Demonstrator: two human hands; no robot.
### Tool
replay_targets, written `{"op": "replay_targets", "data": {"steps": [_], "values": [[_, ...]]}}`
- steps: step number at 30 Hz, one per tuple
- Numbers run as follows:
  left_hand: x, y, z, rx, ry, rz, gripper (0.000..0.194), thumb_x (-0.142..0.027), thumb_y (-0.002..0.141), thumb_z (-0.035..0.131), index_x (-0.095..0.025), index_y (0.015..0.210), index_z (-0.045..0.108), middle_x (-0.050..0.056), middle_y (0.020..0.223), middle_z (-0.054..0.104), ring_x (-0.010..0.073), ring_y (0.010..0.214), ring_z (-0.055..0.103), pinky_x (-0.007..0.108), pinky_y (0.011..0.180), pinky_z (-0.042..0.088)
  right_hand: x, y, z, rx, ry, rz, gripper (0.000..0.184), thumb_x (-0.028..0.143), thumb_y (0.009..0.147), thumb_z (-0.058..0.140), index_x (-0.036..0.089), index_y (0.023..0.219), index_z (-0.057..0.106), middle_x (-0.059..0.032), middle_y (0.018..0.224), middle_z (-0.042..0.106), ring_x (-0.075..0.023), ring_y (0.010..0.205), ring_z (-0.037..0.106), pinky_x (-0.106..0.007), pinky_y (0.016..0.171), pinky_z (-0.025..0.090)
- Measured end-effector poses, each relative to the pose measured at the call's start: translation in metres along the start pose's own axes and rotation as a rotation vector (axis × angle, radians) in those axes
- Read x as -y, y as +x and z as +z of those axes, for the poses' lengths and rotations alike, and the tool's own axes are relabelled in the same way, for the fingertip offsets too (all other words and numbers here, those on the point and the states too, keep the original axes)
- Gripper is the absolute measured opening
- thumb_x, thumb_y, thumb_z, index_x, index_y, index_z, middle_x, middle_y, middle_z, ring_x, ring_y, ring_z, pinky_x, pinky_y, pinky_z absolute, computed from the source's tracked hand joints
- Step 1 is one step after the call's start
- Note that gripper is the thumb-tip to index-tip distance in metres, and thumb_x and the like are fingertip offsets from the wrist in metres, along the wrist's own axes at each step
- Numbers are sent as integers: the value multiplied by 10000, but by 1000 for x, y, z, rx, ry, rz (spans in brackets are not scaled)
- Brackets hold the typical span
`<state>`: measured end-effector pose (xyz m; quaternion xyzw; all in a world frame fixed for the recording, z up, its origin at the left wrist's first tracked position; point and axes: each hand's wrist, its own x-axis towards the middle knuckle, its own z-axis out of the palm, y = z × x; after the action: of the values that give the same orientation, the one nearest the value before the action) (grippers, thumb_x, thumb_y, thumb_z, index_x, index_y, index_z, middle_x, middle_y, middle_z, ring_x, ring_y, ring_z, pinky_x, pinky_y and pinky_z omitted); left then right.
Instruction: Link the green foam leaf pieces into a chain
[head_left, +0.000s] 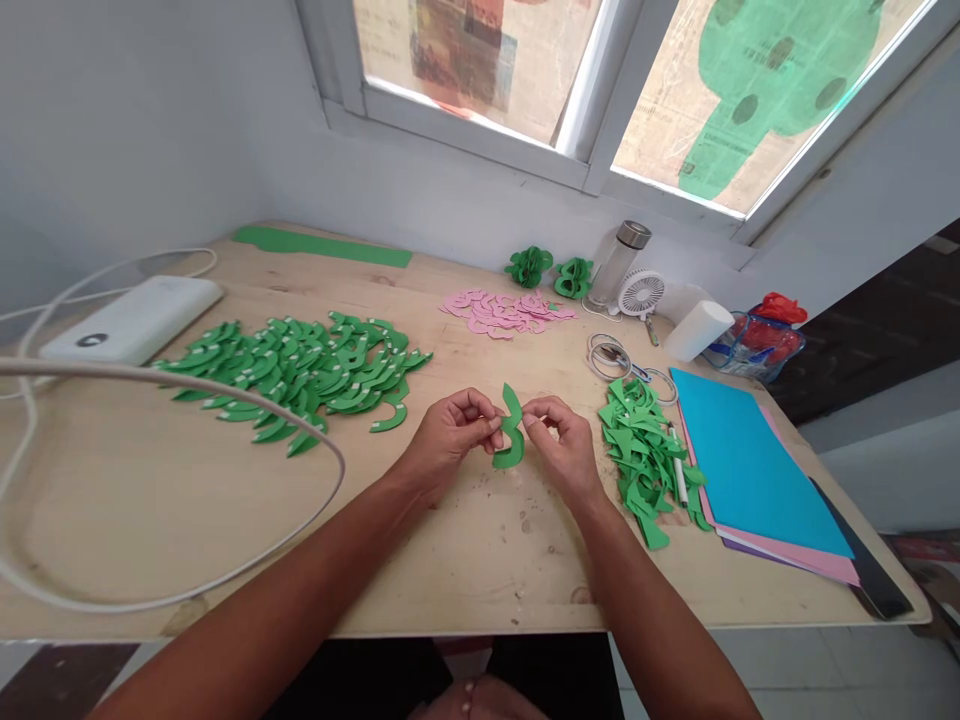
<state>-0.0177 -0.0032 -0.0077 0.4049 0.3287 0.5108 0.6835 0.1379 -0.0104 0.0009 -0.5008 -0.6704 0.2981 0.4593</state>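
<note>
In the head view, a green paper cut-out [513, 425] is held above the wooden table [465, 570], pinched by fingertips of both the left hand [452, 432] and the right hand [561, 438], with green curved pieces [300, 365] left of it, green scraps [641, 450] right, and pink cut-outs [501, 310] beyond.

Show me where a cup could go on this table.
There's bare wood on the pale wooden table: between the left hand, right hand and near edge; between the long green paper strip and curved green paper cutouts; and front left, partly ringed by a white cable. Right is crowded: heaped green paper scraps beside a blue-topped paper stack.
</note>
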Motion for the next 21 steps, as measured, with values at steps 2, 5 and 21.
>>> {"op": "replay_targets", "data": {"steps": [2,5,21], "values": [[1,0,0,-7,30,24,189,-218,652,725,-150,662,549,8,605,619,112,527,568,223,498,430,-1,0,0,-3,5,2,117,239,767,529,193,738,633,-39,800,637,-164,792,568,-273,676,423],[2,0,0,-9,70,54,168,-217,666,712,-149,674,558,5,580,607,119,526,566,230,502,438,-3,0,1,-8,3,9,91,245,746,563,196,733,638,-41,813,638,-170,808,573,-276,675,427],[4,-1,3,-9,119,38,134,-195,680,687,-144,750,584,-9,538,602,119,513,553,230,510,434,-4,-2,5,-54,-34,-26,52,233,717,608,195,684,623,-45,824,646,-178,811,569,-296,698,420]]}}
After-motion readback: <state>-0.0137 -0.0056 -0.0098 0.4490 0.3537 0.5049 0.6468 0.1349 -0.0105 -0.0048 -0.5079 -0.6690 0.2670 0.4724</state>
